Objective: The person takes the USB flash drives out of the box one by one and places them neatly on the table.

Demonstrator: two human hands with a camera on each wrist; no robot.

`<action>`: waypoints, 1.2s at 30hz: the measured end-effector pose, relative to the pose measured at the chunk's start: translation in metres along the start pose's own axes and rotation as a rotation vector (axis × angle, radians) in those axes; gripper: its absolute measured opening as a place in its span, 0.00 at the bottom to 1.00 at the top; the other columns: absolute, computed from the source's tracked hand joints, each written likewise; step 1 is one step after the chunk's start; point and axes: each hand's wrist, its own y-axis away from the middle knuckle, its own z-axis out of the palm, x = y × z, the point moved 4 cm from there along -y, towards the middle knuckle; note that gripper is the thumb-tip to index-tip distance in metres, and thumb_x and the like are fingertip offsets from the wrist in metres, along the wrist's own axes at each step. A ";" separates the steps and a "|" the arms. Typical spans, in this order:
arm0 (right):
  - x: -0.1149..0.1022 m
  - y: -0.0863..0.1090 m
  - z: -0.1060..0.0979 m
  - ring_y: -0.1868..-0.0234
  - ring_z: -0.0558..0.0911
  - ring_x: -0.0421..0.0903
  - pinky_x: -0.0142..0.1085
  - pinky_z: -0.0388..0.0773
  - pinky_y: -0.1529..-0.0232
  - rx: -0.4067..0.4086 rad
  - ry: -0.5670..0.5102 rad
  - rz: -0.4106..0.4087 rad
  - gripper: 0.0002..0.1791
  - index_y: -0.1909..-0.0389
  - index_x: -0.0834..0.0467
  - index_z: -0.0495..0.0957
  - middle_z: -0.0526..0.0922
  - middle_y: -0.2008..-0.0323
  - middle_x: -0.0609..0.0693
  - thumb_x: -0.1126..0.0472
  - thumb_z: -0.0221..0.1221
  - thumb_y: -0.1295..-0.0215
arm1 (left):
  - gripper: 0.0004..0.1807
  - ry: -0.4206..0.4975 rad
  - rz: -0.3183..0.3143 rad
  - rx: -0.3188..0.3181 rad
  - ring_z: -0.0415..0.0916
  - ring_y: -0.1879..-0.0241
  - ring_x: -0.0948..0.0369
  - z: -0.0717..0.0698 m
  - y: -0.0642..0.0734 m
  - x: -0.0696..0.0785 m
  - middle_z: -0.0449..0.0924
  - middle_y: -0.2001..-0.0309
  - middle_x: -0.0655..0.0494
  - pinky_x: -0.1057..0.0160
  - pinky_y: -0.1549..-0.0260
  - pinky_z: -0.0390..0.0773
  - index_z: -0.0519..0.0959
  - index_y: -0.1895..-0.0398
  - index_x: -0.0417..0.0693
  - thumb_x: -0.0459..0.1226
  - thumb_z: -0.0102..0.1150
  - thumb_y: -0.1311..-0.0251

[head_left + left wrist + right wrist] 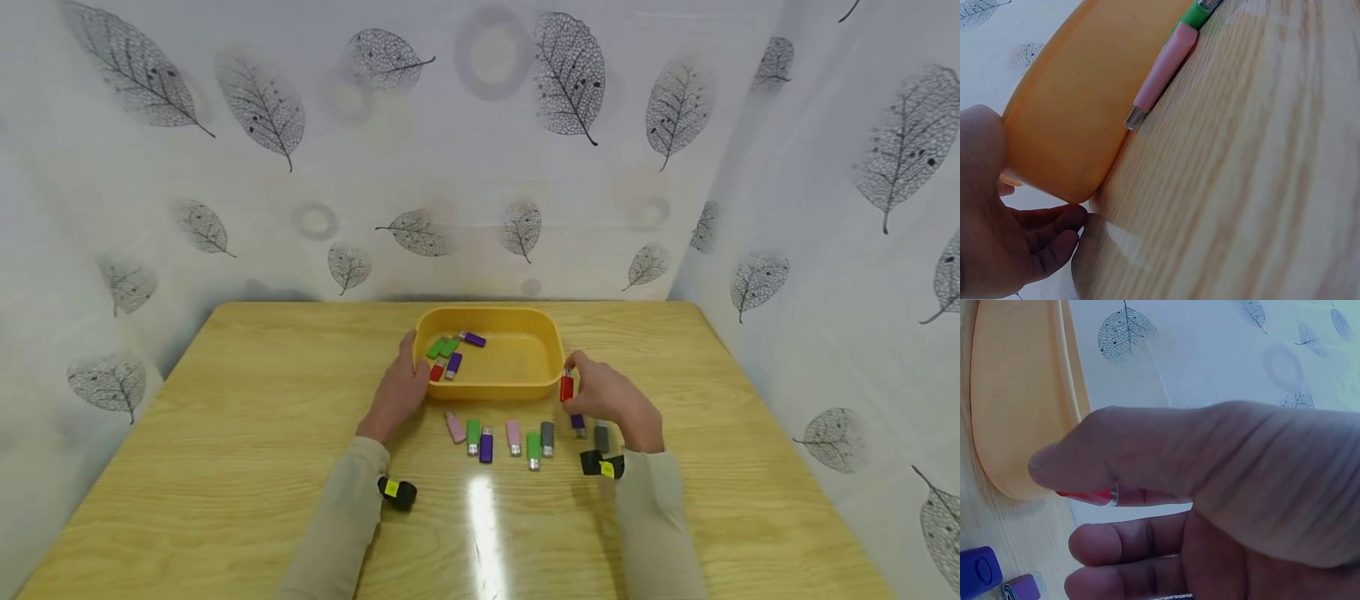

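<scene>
A red USB stick [567, 387] is pinched between the thumb and fingers of my right hand [609, 395], just beside the right end of a yellow plastic tray [495, 392]. In the right wrist view the thumb covers most of the red stick [1094, 496]. My left hand [397, 390] grips the tray's left end, the thumb at its rim and the fingers bent near its base [1054, 144]. Inside the tray's left part lie green sticks [442, 347], purple sticks [453, 365] and another red stick [437, 372].
Several USB sticks lie on the wooden table [262, 433] before the tray: pink [455, 428], green [533, 450], purple [487, 446] and grey [547, 438]. Another grey stick [602, 437] and a purple one [577, 425] lie under the right hand. Leaf-patterned cloth [465, 167] hangs behind.
</scene>
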 end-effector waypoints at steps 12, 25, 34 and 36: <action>0.003 -0.001 0.008 0.70 0.75 0.46 0.36 0.73 0.68 -0.063 0.007 0.034 0.26 0.49 0.63 0.70 0.78 0.68 0.51 0.59 0.67 0.46 | 0.36 0.011 0.004 -0.001 0.66 0.34 0.45 -0.001 -0.001 0.001 0.62 0.29 0.36 0.44 0.32 0.62 0.40 0.20 0.52 0.44 0.36 0.27; 0.006 -0.010 0.025 0.68 0.75 0.48 0.38 0.73 0.67 -0.105 -0.037 0.080 0.26 0.50 0.60 0.73 0.79 0.65 0.51 0.63 0.72 0.50 | 0.36 0.018 0.001 -0.002 0.67 0.35 0.44 0.000 -0.001 0.000 0.62 0.30 0.36 0.44 0.32 0.62 0.40 0.20 0.51 0.44 0.36 0.27; 0.016 -0.020 0.036 0.68 0.75 0.48 0.38 0.73 0.68 -0.114 -0.008 0.103 0.27 0.53 0.60 0.72 0.78 0.66 0.51 0.63 0.73 0.54 | 0.36 0.037 -0.018 -0.020 0.67 0.34 0.46 0.000 0.000 0.001 0.61 0.28 0.39 0.45 0.31 0.60 0.39 0.20 0.52 0.44 0.36 0.27; 0.016 -0.021 0.037 0.68 0.75 0.48 0.38 0.73 0.68 -0.108 -0.007 0.104 0.28 0.52 0.60 0.72 0.77 0.67 0.51 0.64 0.73 0.54 | 0.36 0.037 -0.019 -0.018 0.67 0.35 0.47 -0.001 0.000 0.001 0.61 0.28 0.39 0.45 0.31 0.60 0.39 0.20 0.52 0.44 0.37 0.27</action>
